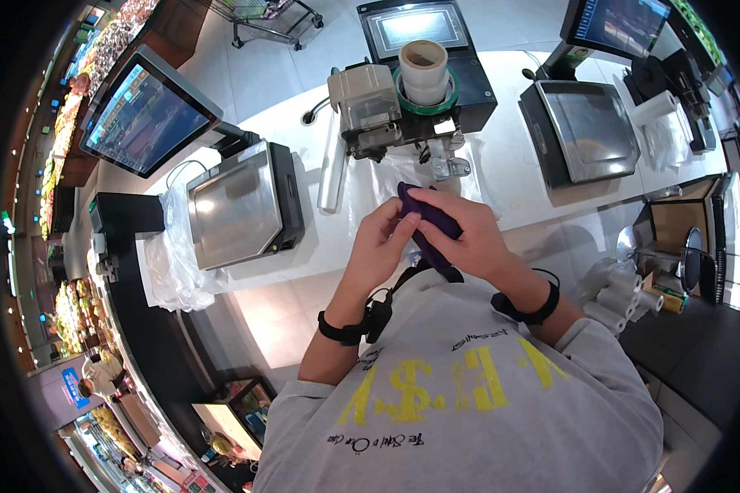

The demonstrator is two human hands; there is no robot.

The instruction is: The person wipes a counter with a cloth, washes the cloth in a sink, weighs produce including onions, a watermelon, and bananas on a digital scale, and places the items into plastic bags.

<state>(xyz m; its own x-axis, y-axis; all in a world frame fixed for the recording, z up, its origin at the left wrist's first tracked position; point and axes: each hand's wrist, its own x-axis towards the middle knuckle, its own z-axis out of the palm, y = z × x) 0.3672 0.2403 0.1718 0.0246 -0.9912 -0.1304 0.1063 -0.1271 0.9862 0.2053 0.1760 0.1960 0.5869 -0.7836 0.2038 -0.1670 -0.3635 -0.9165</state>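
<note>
In front of my chest, a dark purple cloth (436, 222) is bunched up between my two hands. My left hand (383, 241) pinches its left side between thumb and fingertips. On the other side, my right hand (473, 237) has its fingers over the top and its thumb near the left thumb. The cloth's lower end hangs towards my shirt. Just beyond my hands stands a bench-top machine (376, 108) with a white roll (424, 71) on a green ring. Clear plastic film (379, 179) lies beneath its front.
Weighing scales with metal plates stand on the white counter (330, 246), one left (237, 212) and one right (589, 129). Screens rise behind both. Thin plastic bags (182, 259) overhang the counter's left end. Plastic rolls (620, 296) sit low at right. A shopping cart (271, 21) stands beyond.
</note>
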